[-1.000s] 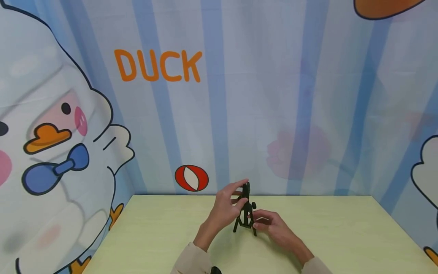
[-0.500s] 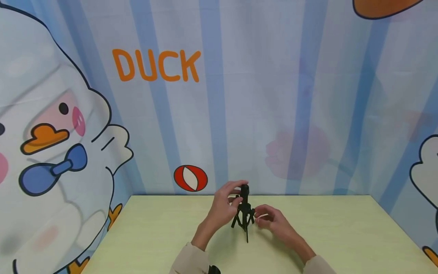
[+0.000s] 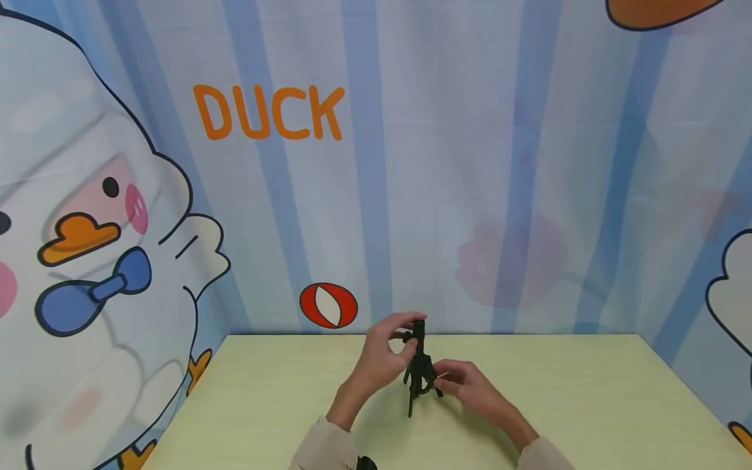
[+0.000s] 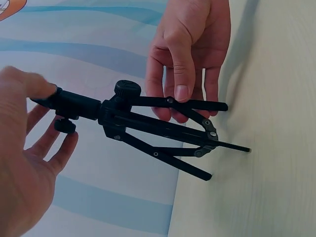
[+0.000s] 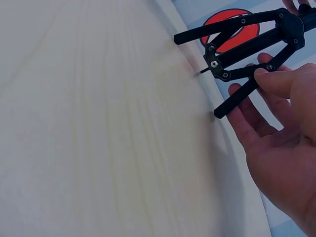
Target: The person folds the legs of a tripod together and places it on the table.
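A small black tripod [image 3: 419, 369] stands near the far side of the table, its legs partly spread and joined by hinged braces. My left hand [image 3: 382, 356] holds its top between the thumb and fingers. Two knobs, a side knob [image 4: 65, 126] near the top and a larger knob [image 4: 127, 88] at the leg hub, show in the left wrist view. My right hand [image 3: 472, 388] pinches one leg [image 5: 237, 98], thumb on one side and fingers behind. In the left wrist view the feet are close to the tabletop; whether all touch it I cannot tell.
The pale wooden table [image 3: 558, 405] ends at a curtain [image 3: 423, 196] with blue stripes and printed ducks, right behind the tripod. A small black object [image 3: 367, 463] shows at the left sleeve.
The tripod has turned about its upright axis, so its legs point differently. My right fingers were by the tripod's side half a second ago and now pinch a leg. The left hand stays at the top.
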`<state>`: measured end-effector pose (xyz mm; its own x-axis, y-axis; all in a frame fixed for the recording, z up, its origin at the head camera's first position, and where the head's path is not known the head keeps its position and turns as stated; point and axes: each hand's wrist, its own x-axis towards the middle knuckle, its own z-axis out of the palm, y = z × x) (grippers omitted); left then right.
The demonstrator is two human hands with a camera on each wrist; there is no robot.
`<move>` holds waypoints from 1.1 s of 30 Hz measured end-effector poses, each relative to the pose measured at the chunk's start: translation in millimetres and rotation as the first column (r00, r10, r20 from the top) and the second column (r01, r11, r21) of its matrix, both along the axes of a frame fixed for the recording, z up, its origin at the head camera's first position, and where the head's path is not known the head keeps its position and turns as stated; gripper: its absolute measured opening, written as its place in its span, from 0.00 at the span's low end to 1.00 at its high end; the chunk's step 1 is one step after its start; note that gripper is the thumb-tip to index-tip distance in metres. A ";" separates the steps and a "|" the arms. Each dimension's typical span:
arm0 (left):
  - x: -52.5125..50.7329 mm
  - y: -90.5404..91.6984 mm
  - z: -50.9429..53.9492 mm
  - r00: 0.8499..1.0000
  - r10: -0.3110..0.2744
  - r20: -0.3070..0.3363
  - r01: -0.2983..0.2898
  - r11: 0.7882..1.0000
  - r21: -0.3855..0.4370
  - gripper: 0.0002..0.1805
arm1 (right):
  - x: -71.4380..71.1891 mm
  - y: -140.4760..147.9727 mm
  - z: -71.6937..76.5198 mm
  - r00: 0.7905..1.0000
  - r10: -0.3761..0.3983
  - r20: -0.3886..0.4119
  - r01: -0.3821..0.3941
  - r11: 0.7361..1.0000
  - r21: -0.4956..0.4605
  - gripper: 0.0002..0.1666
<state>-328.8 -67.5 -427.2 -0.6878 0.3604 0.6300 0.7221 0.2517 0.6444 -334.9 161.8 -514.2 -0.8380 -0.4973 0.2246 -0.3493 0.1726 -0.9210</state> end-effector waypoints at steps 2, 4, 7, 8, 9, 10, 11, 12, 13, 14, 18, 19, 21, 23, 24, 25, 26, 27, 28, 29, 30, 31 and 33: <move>0.6 0.4 -0.5 1.000 0.012 -0.019 -0.012 1.000 0.002 0.24 | 0.2 0.7 -0.8 1.000 0.003 0.011 -0.003 1.000 -0.001 0.12; 1.0 0.9 -1.0 0.999 0.025 -0.034 -0.025 1.000 0.001 0.23 | 0.1 2.1 -1.5 1.000 0.012 0.022 -0.012 1.000 -0.005 0.13; 1.8 1.2 -0.3 0.999 0.033 -0.035 -0.032 0.999 0.005 0.22 | 0.4 4.4 -2.1 0.998 0.041 0.051 -0.040 0.999 -0.019 0.15; 2.0 0.9 -0.1 0.999 0.029 -0.029 -0.029 1.000 0.007 0.22 | 0.5 5.1 -1.9 0.996 0.058 0.065 -0.056 0.998 -0.027 0.16; 2.5 0.7 0.6 0.999 0.024 -0.022 -0.024 1.000 0.010 0.22 | 0.5 5.9 -1.6 0.994 0.076 0.075 -0.074 0.997 -0.034 0.16; 3.0 0.5 1.3 1.000 0.017 -0.015 -0.017 1.000 0.013 0.22 | 0.2 6.5 -1.5 0.992 0.094 0.087 -0.090 0.995 -0.042 0.17; 3.5 0.2 2.0 1.000 0.009 -0.005 -0.009 1.000 0.017 0.22 | 0.1 7.0 -1.4 0.989 0.110 0.094 -0.106 0.993 -0.048 0.17; 3.9 -0.1 2.6 1.000 0.001 0.002 -0.001 1.000 0.019 0.23 | -0.2 7.4 -1.5 0.987 0.128 0.098 -0.123 0.991 -0.056 0.17; 4.2 -0.5 2.9 1.000 -0.007 0.009 0.007 1.000 0.022 0.23 | -0.4 7.5 -1.5 0.985 0.143 0.100 -0.137 0.989 -0.062 0.17; 4.4 -0.9 3.3 1.000 -0.014 0.015 0.014 1.000 0.022 0.23 | -0.5 7.3 -1.7 0.983 0.157 0.098 -0.151 0.986 -0.069 0.18; 4.5 -2.1 3.1 0.999 -0.031 0.025 0.030 0.999 0.027 0.23 | -1.1 5.7 -3.0 0.977 0.196 0.082 -0.189 0.979 -0.081 0.19; 4.3 -2.3 2.7 0.999 -0.034 0.027 0.033 0.999 0.031 0.23 | -1.3 5.2 -3.3 0.976 0.202 0.079 -0.196 0.977 -0.079 0.19; 4.5 -2.9 2.1 0.999 -0.037 0.032 0.035 0.999 0.038 0.24 | -1.4 4.3 -3.6 0.975 0.211 0.075 -0.205 0.976 -0.072 0.18; 4.8 -3.4 1.7 0.999 -0.039 0.038 0.037 0.998 0.040 0.24 | -1.6 3.4 -3.6 0.975 0.210 0.065 -0.206 0.977 -0.058 0.17; 4.7 -3.5 1.6 0.999 -0.036 0.041 0.035 0.999 0.038 0.24 | -1.6 3.1 -3.4 0.976 0.208 0.058 -0.205 0.977 -0.050 0.16; 4.8 -3.7 1.6 0.998 -0.033 0.044 0.031 0.999 0.034 0.24 | -1.7 2.9 -3.5 0.977 0.206 0.051 -0.203 0.978 -0.043 0.16; 5.1 -3.9 1.8 0.998 -0.030 0.046 0.029 0.999 0.030 0.24 | -1.7 2.7 -3.4 0.978 0.203 0.040 -0.201 0.979 -0.036 0.16; 5.0 -4.0 1.9 0.998 -0.027 0.049 0.026 0.999 0.023 0.24 | -1.7 2.5 -3.2 0.979 0.200 0.031 -0.199 0.980 -0.030 0.16; 5.1 -4.1 2.2 0.998 -0.025 0.050 0.024 1.000 0.020 0.25 | -1.8 2.3 -3.4 0.980 0.198 0.021 -0.197 0.980 -0.025 0.15; 5.1 -4.1 2.4 0.998 -0.023 0.050 0.023 1.000 0.017 0.25 | -1.8 2.1 -3.4 0.980 0.198 0.010 -0.197 0.980 -0.024 0.15; 5.2 -4.2 2.4 0.998 -0.023 0.050 0.022 1.000 0.014 0.25 | -1.8 1.8 -3.5 0.980 0.198 0.001 -0.198 0.980 -0.022 0.15; 5.4 -4.1 2.6 0.998 -0.024 0.050 0.023 1.000 0.013 0.25 | -1.9 1.7 -3.8 0.980 0.199 -0.008 -0.199 0.980 -0.023 0.15; 5.7 -3.9 2.9 0.999 -0.028 0.047 0.027 1.000 0.011 0.25 | -1.7 1.2 -4.1 0.979 0.203 -0.022 -0.203 0.979 -0.029 0.14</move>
<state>-323.2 -71.5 -424.3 -0.7066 0.3735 0.6010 0.6976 0.2253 0.6801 -336.6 163.0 -518.3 -0.7158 -0.6493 0.2570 -0.3915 0.0683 -0.9176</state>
